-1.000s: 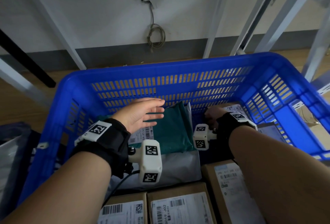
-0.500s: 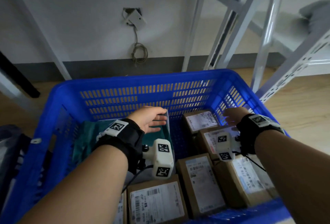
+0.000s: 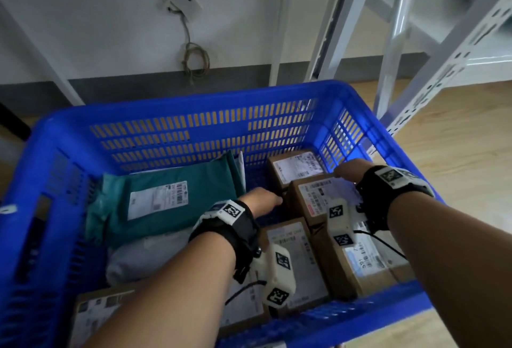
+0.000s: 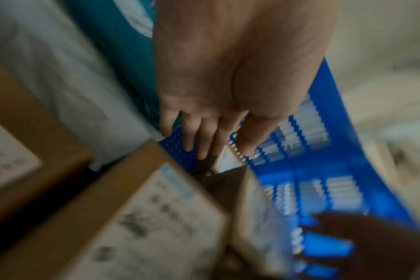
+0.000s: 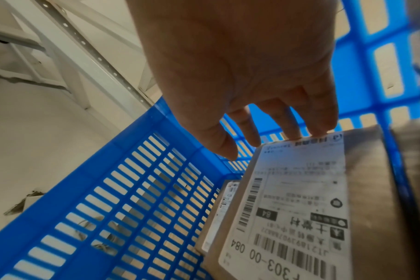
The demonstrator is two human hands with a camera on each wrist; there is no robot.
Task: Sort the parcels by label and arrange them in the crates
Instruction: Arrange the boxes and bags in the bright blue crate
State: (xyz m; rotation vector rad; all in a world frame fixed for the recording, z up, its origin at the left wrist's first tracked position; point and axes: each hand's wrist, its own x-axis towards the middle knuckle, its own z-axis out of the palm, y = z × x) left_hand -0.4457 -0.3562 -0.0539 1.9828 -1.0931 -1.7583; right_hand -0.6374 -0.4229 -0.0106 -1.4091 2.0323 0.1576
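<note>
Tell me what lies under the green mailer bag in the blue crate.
Under the green mailer bag a white poly bag sticks out toward the near side; white edges also show at its far right corner. How far it runs beneath, and anything below it, is covered.

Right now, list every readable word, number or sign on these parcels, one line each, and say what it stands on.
"303-00 084": label of the cardboard box that the right hand touches at its far edge.
"84": black patch on that same label.
"436": label of the box behind it.
Teal mailer: barcode label, text too small.
Other box labels in the blue crate: blurred, unreadable.
</note>
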